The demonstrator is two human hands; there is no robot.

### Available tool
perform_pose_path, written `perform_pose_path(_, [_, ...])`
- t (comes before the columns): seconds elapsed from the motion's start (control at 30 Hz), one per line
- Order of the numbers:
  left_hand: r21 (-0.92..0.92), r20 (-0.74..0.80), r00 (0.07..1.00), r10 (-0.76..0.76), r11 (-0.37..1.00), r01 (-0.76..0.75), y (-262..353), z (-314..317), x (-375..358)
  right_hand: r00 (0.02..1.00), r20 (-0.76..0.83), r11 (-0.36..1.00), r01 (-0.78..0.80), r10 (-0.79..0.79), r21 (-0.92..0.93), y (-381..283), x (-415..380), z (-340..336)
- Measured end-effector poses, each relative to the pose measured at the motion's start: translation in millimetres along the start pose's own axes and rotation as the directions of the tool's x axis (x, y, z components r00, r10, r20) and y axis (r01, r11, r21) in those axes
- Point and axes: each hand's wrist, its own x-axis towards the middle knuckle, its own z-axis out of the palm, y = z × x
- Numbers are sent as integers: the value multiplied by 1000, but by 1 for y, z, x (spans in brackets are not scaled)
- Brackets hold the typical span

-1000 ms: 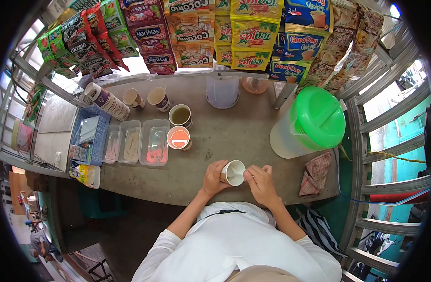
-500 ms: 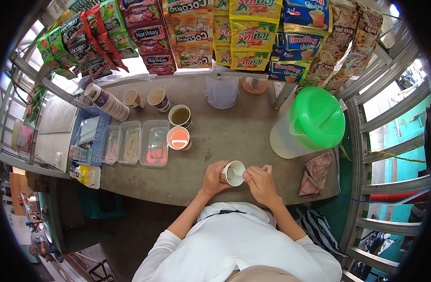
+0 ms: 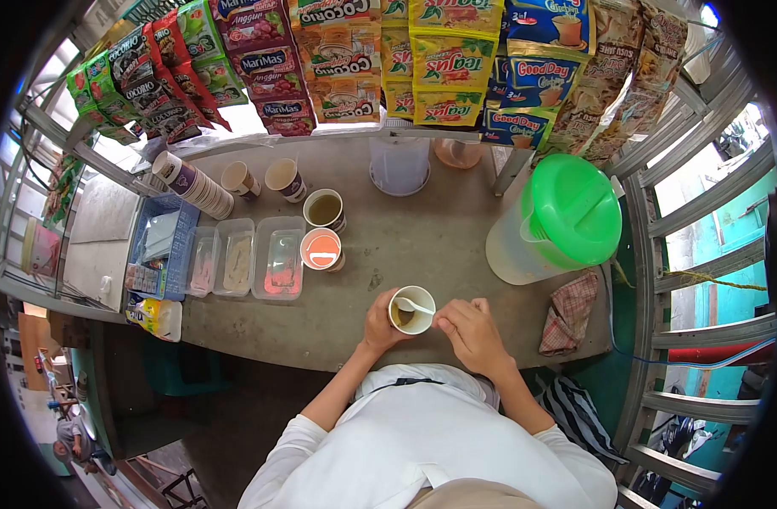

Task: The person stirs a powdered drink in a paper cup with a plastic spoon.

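Clock positions are taking the round, white-lined paper cup [image 3: 416,326] as centre, with 12 o'clock pointing toward the glossy, multicoloured sachet strips [image 3: 456,64]. The cup is standing near the front edge of the grey, flat-topped table [image 3: 388,246]; whether its base is touching the surface is not showing.

The left hand [image 3: 381,325] is wrapping the cup wall at 9 o'clock. The right hand [image 3: 472,331], at 3 o'clock, is pinching the handle of the slim, white spoon [image 3: 420,307], whose bowl is lying inside the cup over brownish contents.

Handling (judged): the cup is probably weighing little and flexing under pressure, so a light grip around the wall below the rim is suiting it. The spoon is likely being light and fairly stiff; fingertips are best gripping the handle's outer end.
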Motion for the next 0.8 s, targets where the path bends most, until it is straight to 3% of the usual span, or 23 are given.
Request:
perform_pose_path(0.27, [-72, -124, 990, 69, 994, -78, 1, 6, 3, 997, 69, 999, 40, -38, -15, -6, -2, 2])
perform_pose_path(0.6, [89, -52, 995, 82, 993, -77, 4, -2, 9, 999, 20, 990, 31, -29, -137, -3, -2, 6])
perform_pose_path(0.7, [131, -52, 996, 78, 989, -71, 2, -1, 6, 996, 81, 999, -27, 29, -30, -2, -3, 5])
perform_pose_path(0.8, [152, -59, 993, 104, 984, -94, 6, -3, 7, 999, -29, 996, 16, -18, -83, -3, -1, 9])
